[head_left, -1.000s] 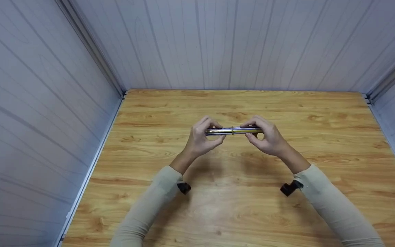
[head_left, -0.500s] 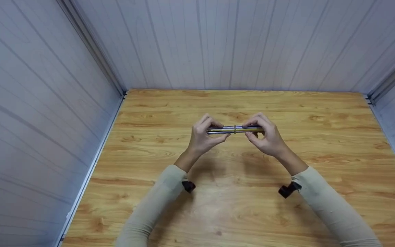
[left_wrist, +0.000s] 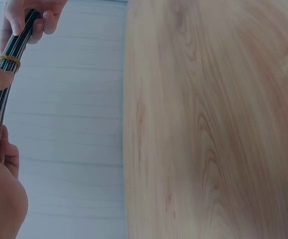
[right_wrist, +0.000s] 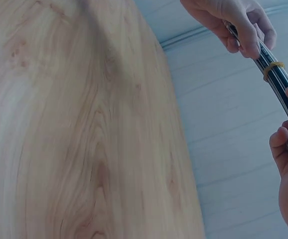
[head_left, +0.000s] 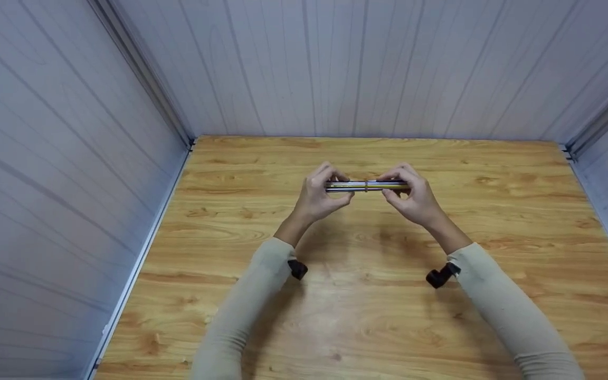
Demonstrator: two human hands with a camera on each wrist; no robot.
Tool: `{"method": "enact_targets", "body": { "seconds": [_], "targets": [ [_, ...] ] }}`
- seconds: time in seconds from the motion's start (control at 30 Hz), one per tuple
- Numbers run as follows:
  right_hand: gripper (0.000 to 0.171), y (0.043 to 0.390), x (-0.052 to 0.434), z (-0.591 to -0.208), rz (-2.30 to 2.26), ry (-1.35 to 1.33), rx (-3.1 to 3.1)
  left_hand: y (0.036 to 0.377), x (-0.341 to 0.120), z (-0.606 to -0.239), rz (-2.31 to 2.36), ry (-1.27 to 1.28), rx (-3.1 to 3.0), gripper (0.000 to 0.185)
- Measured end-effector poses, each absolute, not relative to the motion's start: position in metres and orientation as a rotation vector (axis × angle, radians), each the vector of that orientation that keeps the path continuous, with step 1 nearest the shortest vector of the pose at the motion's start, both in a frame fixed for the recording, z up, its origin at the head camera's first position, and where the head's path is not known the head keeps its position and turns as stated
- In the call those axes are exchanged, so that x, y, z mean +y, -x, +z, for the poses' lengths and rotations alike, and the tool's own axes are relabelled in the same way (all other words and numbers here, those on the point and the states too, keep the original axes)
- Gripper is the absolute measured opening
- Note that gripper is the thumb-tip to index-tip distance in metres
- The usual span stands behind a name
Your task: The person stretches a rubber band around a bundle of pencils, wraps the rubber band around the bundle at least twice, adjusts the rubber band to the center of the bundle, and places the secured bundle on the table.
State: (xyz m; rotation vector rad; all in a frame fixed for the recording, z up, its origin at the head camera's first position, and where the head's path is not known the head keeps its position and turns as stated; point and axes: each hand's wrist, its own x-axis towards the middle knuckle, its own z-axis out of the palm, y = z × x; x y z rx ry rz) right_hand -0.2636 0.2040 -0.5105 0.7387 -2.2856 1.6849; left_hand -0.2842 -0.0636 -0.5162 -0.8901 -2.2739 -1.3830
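A bundle of pencils (head_left: 358, 186), striped dark, silver and yellow, lies level between both hands above the table. Round its middle sits a tan rubber band (right_wrist: 272, 69), which also shows as a yellowish band (left_wrist: 8, 60) in the left wrist view. My left hand (head_left: 321, 195) grips the bundle's left end between thumb and fingers. At the right end my right hand (head_left: 412, 198) holds it the same way. Both ends of the bundle are partly hidden by the hands.
Below the hands is a wood-grain table (head_left: 357, 316). A pale panel wall (head_left: 309, 68) rises behind it, with a left side wall (head_left: 61, 174) and a right one. Small black wrist cameras (head_left: 297, 269) hang at the sleeves.
Both hands, still holding the bundle, have moved away from the body toward the back of the table and slightly right. Their hold looks much the same.
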Motion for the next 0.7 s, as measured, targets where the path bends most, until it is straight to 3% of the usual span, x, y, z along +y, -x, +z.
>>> {"method": "enact_targets", "body": {
  "seconds": [0.27,0.33,0.53,0.7],
  "targets": [
    [0.027,0.277,0.213,-0.538,1.717,-0.598,-2.449,0.296,-0.076,-0.539,-1.313,0.883,-2.504,0.03],
    [0.028,0.28,0.215,-0.546,1.712,-0.565,-2.504,0.306,-0.081,-0.56,-1.279,0.888,-2.509,0.03],
    [0.029,0.284,0.222,-0.567,1.621,-0.518,-2.654,0.299,-0.08,-0.566,-1.263,0.817,-2.679,0.024],
    [0.027,0.285,0.226,-0.582,1.553,-0.496,-2.748,0.317,-0.081,-0.614,-1.273,0.759,-2.764,0.019]
  ]
}}
